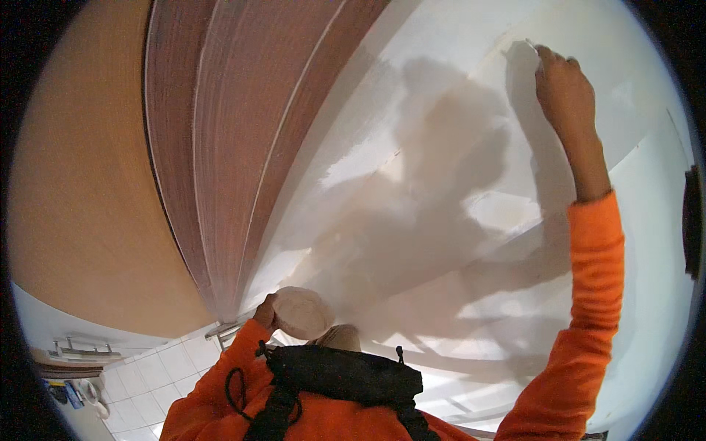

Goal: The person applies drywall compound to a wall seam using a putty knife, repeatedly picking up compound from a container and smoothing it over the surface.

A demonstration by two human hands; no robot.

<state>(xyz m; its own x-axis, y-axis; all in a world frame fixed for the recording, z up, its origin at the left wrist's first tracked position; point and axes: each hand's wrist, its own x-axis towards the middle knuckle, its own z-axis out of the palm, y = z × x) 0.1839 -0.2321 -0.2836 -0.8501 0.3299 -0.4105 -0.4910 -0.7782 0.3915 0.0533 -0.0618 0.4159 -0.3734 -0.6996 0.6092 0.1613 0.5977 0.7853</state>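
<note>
My left hand (265, 311), low and near my body, grips the side of a round, pale bowl (328, 314). A whitish mass, like filler or plaster, lies inside the bowl. My right arm reaches far up to the right. There my right hand (565, 88) is closed against the white wall (625, 95), its fingertips pinching something small and light-coloured; too little of it shows to name. Uneven whitish patches and thin seam lines mark the wall. My shadow falls across its middle.
A brown wooden door frame (235, 95) runs along the left of the wall, beside a tan door panel (81, 169). White floor tiles (151, 375) show at lower left, near a metal rail (82, 353). A black pouch (346, 375) hangs at my chest.
</note>
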